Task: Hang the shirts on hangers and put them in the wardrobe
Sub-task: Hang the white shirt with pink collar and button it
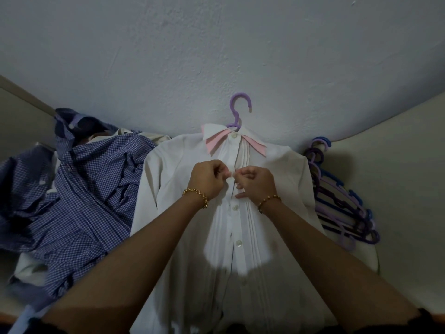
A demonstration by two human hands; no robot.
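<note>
Placket of white shirt being pinched by both grips at second button: left hand and right hand, fingers curled shut on fabric edges. Shirt being carried on purple hanger, lying flat on pale surface, hook pointing at wall. Checked blue shirts being left heaped at left; spare hangers being kept piled at right.

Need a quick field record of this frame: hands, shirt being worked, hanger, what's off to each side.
left hand: pinching the placket of the white shirt
right hand: pinching the same placket, opposite edge
white shirt: lying flat, pink-lined collar, top button done
purple hanger: inside the shirt, hook sticking out past the collar
blue checked shirts: crumpled heap to the left
spare hangers: purple and blue pile to the right
</note>
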